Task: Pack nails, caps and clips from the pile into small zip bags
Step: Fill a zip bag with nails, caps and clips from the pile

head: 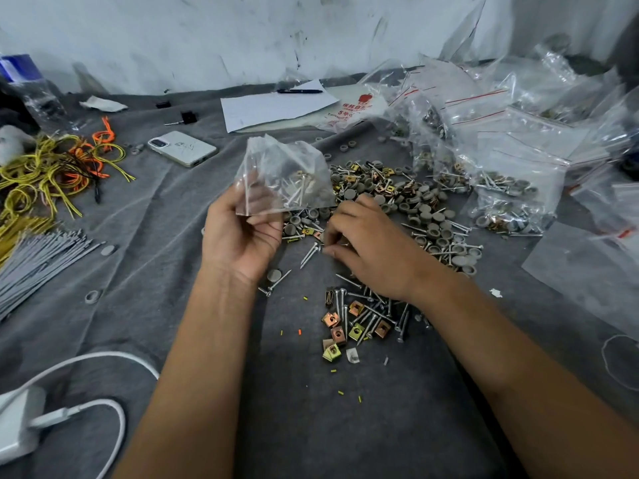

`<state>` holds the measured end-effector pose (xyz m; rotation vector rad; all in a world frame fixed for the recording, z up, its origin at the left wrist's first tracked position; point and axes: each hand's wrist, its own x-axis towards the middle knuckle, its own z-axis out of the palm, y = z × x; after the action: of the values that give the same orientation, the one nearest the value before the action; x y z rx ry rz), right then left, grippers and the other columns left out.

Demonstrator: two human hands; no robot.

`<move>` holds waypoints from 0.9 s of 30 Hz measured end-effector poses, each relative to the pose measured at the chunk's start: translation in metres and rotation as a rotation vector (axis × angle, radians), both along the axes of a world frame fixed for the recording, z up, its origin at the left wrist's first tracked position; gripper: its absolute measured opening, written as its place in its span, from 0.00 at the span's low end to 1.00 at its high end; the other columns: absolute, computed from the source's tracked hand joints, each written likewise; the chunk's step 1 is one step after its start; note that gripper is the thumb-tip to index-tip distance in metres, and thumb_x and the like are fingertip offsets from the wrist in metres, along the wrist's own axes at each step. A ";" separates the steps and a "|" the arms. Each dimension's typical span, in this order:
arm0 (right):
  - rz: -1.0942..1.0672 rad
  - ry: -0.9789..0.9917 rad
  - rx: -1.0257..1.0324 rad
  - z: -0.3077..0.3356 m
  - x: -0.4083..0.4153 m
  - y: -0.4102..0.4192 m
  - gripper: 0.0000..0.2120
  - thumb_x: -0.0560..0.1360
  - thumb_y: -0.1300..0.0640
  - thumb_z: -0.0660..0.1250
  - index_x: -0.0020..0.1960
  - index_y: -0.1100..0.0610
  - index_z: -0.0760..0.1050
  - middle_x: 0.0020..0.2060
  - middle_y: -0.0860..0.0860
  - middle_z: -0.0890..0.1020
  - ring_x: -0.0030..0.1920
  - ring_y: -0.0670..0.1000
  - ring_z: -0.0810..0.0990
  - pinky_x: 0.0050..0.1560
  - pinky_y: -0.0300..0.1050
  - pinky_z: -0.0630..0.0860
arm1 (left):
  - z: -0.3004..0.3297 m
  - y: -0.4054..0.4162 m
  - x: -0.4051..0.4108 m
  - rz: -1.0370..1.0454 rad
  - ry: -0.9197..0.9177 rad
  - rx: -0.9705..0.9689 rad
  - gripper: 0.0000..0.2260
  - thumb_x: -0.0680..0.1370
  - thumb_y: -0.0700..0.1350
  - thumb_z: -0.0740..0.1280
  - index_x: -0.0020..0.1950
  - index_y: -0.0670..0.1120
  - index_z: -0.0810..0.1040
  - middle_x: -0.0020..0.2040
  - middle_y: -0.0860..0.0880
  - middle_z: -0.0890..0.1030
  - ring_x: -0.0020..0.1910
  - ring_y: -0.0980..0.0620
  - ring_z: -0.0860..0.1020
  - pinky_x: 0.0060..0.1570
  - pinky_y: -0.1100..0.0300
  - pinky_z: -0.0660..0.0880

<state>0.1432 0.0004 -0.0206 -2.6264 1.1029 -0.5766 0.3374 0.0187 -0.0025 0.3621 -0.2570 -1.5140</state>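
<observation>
Nearest on the grey cloth (pixel 166 216) lie a white charger (pixel 17 426) and a small group of clips (pixel 340 331) and nails (pixel 375 314). Above them the right hand (pixel 366 250) reaches palm down to the pile (pixel 408 209), fingertips pinching at nails. The left hand (pixel 242 233) grips a small clear bag (pixel 283 174) holding nails and caps, raised beside the pile. Beyond lie filled bags (pixel 511 188), a phone (pixel 182 148), paper (pixel 276 105) and a pen (pixel 299 91).

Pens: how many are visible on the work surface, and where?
1. The black pen lies across the far edge of the white paper sheet, near the wall. Others may be hidden under the zip bags.
</observation>
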 end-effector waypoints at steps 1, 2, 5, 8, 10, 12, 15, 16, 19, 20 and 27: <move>-0.014 -0.066 0.001 0.001 0.000 0.000 0.04 0.81 0.51 0.67 0.51 0.51 0.75 0.49 0.44 0.74 0.55 0.44 0.66 0.57 0.43 0.68 | 0.000 0.000 0.001 -0.020 0.018 -0.012 0.20 0.83 0.37 0.52 0.36 0.42 0.76 0.26 0.53 0.69 0.21 0.60 0.66 0.20 0.70 0.63; -0.034 -0.141 0.005 0.001 0.000 0.000 0.03 0.82 0.54 0.66 0.51 0.52 0.75 0.48 0.44 0.76 0.53 0.44 0.70 0.54 0.43 0.70 | 0.000 0.000 0.002 -0.031 0.012 -0.018 0.17 0.80 0.36 0.55 0.35 0.41 0.77 0.26 0.53 0.69 0.21 0.60 0.67 0.20 0.70 0.62; -0.095 -0.328 0.001 0.002 -0.002 -0.003 0.01 0.81 0.59 0.67 0.51 0.56 0.76 0.45 0.46 0.80 0.45 0.45 0.78 0.47 0.40 0.74 | 0.001 0.001 0.004 -0.065 0.036 -0.026 0.12 0.76 0.36 0.58 0.35 0.41 0.77 0.28 0.52 0.70 0.22 0.60 0.67 0.20 0.68 0.62; -0.143 -0.419 -0.025 0.001 -0.005 -0.005 0.02 0.79 0.62 0.70 0.52 0.58 0.79 0.44 0.45 0.80 0.44 0.43 0.78 0.45 0.31 0.71 | -0.002 0.001 0.007 -0.041 0.046 -0.003 0.09 0.74 0.36 0.58 0.38 0.42 0.76 0.30 0.53 0.68 0.22 0.60 0.66 0.20 0.69 0.60; -0.167 -0.442 -0.047 0.001 -0.007 -0.006 0.06 0.79 0.62 0.70 0.55 0.58 0.80 0.46 0.47 0.82 0.46 0.43 0.80 0.47 0.29 0.73 | -0.003 0.001 0.007 -0.041 0.045 0.003 0.08 0.74 0.36 0.59 0.39 0.41 0.76 0.29 0.53 0.68 0.22 0.60 0.65 0.20 0.69 0.59; -0.169 -0.445 -0.073 0.001 -0.007 -0.006 0.09 0.80 0.63 0.69 0.59 0.58 0.81 0.51 0.49 0.84 0.50 0.45 0.81 0.52 0.34 0.76 | -0.003 0.001 0.008 -0.048 0.046 0.005 0.08 0.73 0.36 0.59 0.36 0.41 0.75 0.29 0.52 0.68 0.22 0.60 0.65 0.20 0.69 0.59; -0.166 -0.441 -0.099 0.002 -0.007 -0.006 0.14 0.79 0.67 0.67 0.63 0.58 0.81 0.55 0.51 0.84 0.53 0.45 0.81 0.57 0.34 0.77 | -0.003 0.002 0.009 -0.031 0.033 0.016 0.09 0.73 0.36 0.59 0.35 0.42 0.74 0.28 0.52 0.68 0.22 0.60 0.65 0.21 0.70 0.58; -0.169 -0.446 -0.101 0.002 -0.007 -0.006 0.14 0.79 0.67 0.67 0.63 0.58 0.82 0.55 0.51 0.85 0.53 0.45 0.82 0.56 0.33 0.77 | -0.002 0.002 0.008 -0.016 0.030 0.017 0.08 0.73 0.36 0.58 0.35 0.43 0.73 0.28 0.52 0.68 0.21 0.60 0.64 0.20 0.69 0.57; -0.198 -0.486 -0.075 0.003 -0.008 -0.006 0.12 0.78 0.66 0.71 0.60 0.57 0.83 0.50 0.49 0.85 0.48 0.42 0.82 0.50 0.28 0.76 | 0.005 0.005 0.010 0.080 0.032 -0.003 0.08 0.72 0.37 0.59 0.34 0.44 0.72 0.27 0.53 0.67 0.20 0.60 0.64 0.20 0.69 0.57; -0.210 -0.504 -0.064 0.003 -0.008 -0.006 0.11 0.77 0.66 0.72 0.58 0.57 0.83 0.48 0.49 0.85 0.47 0.41 0.82 0.49 0.27 0.76 | 0.008 0.008 0.013 0.121 0.039 -0.025 0.09 0.74 0.37 0.59 0.35 0.43 0.73 0.28 0.53 0.67 0.20 0.60 0.63 0.20 0.69 0.57; -0.265 -0.565 -0.041 0.002 -0.010 -0.007 0.06 0.76 0.62 0.75 0.53 0.57 0.85 0.46 0.48 0.86 0.45 0.41 0.82 0.48 0.27 0.76 | 0.027 0.016 0.018 0.621 -0.529 -0.241 0.20 0.81 0.35 0.61 0.31 0.50 0.74 0.25 0.56 0.68 0.23 0.59 0.62 0.23 0.66 0.58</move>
<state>0.1331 -0.0070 -0.0190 -2.1344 1.2459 -1.3039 0.3552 0.0346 0.0246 0.5834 -0.6706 -0.7469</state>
